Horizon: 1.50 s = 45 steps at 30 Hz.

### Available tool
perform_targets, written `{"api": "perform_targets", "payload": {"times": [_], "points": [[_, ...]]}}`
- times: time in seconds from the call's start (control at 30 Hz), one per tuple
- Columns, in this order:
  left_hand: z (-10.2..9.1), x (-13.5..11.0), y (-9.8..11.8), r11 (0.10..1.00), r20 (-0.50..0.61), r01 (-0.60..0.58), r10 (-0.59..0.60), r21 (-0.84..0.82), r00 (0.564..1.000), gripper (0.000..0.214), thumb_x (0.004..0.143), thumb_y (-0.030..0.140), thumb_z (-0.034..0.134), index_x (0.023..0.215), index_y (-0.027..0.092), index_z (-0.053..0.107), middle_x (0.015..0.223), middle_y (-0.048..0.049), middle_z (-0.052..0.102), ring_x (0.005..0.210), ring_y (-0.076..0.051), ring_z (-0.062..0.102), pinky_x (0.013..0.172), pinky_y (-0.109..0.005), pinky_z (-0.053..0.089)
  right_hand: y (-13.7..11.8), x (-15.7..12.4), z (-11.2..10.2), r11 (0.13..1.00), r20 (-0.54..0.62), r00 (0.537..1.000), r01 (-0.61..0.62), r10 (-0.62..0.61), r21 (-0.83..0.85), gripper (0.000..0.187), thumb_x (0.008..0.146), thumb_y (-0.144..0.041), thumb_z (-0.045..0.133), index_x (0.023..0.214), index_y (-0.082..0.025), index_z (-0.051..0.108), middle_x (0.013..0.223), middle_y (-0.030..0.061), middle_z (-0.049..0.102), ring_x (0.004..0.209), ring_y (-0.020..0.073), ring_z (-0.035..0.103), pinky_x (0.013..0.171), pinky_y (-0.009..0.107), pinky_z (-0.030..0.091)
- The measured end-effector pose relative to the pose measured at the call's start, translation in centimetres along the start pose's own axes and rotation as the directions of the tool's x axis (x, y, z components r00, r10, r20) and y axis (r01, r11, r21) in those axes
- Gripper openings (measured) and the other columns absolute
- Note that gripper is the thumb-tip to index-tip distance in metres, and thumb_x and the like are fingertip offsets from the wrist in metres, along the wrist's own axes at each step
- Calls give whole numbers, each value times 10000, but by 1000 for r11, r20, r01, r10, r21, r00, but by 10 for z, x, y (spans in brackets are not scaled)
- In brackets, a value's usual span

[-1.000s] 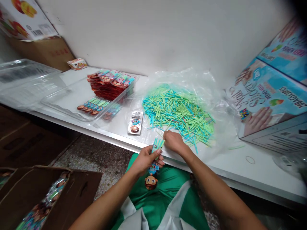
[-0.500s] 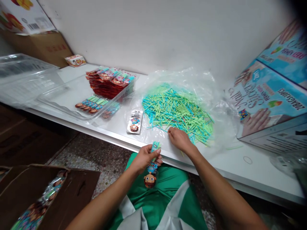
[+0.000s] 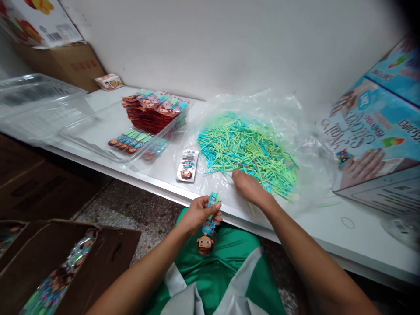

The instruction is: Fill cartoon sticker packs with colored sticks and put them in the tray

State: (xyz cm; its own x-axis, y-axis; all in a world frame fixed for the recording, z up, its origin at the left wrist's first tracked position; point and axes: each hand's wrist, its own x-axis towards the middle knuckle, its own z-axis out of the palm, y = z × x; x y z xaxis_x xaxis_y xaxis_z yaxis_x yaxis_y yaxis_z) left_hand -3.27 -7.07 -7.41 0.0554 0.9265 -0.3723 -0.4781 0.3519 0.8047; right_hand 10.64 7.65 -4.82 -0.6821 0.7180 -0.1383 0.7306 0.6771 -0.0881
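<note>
My left hand (image 3: 199,213) is closed round a small clear packet (image 3: 208,227) with a cartoon face at its lower end and a few blue and green sticks poking from its top, held just below the table's front edge. My right hand (image 3: 250,187) rests at the near edge of a heap of blue and green sticks (image 3: 246,151), fingers curled down into the sticks; what they pinch is hidden. The heap lies on a crinkled clear plastic sheet (image 3: 295,118). One more packet (image 3: 187,164) lies flat on the table to the left of the heap.
A clear tray (image 3: 98,131) holds a red stack of packets (image 3: 152,113) and a row of filled ones (image 3: 129,143). Printed blue boxes (image 3: 377,140) stand at the right. A brown carton (image 3: 59,271) with packets sits on the floor at the lower left. A white wall backs the table.
My right hand has left the packet's top and gone forward to the edge of the stick heap. My left hand still holds the packet in about the same place.
</note>
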Motion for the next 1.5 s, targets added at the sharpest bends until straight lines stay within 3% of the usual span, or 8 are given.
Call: {"api": "perform_targets", "payload": {"times": [0.1, 0.2, 0.47, 0.67, 0.87, 1.07, 1.3, 1.5], "points": [[-1, 2, 1, 1000, 5, 4, -4, 12, 1000, 337, 671, 375, 717, 798, 127, 527, 655, -18, 595, 555, -131, 605, 544, -254, 494, 8, -20, -15, 906, -93, 978, 207, -185, 370, 185, 912, -219, 341, 935, -154, 513, 813, 44, 591, 733, 144, 536, 667, 246, 390], [1, 3, 2, 999, 39, -8, 7, 31, 999, 335, 673, 382, 713, 792, 130, 526, 640, -8, 587, 551, -129, 599, 546, -258, 492, 11, -33, -28, 784, -159, 944, 330, -290, 526, 182, 906, -246, 372, 869, -171, 534, 790, 23, 575, 727, 130, 515, 678, 244, 391], [6, 2, 2, 986, 94, -37, 23, 160, 995, 330, 687, 397, 693, 764, 119, 533, 621, -12, 579, 530, -118, 576, 530, -249, 474, 4, -40, -39, 797, -144, 882, 467, -448, 382, 171, 887, -213, 432, 833, -171, 590, 804, 50, 598, 768, 158, 535, 706, 276, 402], [9, 1, 1, 983, 147, -19, -8, 181, 989, 346, 681, 413, 693, 782, 118, 541, 647, -19, 589, 557, -126, 589, 530, -246, 479, -13, -40, -39, 798, -286, 879, 470, -382, 377, 258, 888, -189, 434, 1106, -182, 572, 996, 85, 647, 904, 187, 586, 774, 307, 430], [8, -2, 4, 984, 198, 6, -41, 176, 979, 356, 678, 415, 696, 796, 116, 542, 670, -32, 606, 576, -144, 613, 552, -268, 495, -11, -44, -44, 694, -231, 899, 434, -371, 575, 238, 896, -218, 440, 1071, -180, 596, 858, 40, 674, 694, 116, 622, 649, 231, 453], [8, -3, 1, 980, 238, 35, -83, 197, 968, 345, 692, 416, 685, 785, 110, 555, 689, -43, 616, 576, -140, 620, 563, -259, 491, -17, -45, -40, 743, -310, 879, 474, -363, 472, 248, 886, -202, 455, 1085, -196, 605, 999, 59, 674, 897, 160, 616, 774, 271, 439], [3, -2, 7, 972, 229, -27, -29, 235, 973, 334, 693, 408, 686, 765, 106, 565, 682, -41, 616, 578, -141, 614, 568, -262, 489, -8, -51, -56, 770, -121, 859, 501, -497, 396, 231, 872, -165, 444, 1015, -178, 625, 905, 54, 686, 816, 153, 619, 719, 247, 433], [8, 0, 11, 966, 262, -88, 22, 243, 965, 341, 708, 425, 668, 765, 104, 569, 668, -36, 610, 579, -138, 607, 575, -259, 477, -31, -60, -44, 874, -44, 898, 436, -437, 215, 410, 843, -165, 461, 1250, -131, 489, 960, 129, 673, 867, 226, 624, 719, 302, 439]]}}
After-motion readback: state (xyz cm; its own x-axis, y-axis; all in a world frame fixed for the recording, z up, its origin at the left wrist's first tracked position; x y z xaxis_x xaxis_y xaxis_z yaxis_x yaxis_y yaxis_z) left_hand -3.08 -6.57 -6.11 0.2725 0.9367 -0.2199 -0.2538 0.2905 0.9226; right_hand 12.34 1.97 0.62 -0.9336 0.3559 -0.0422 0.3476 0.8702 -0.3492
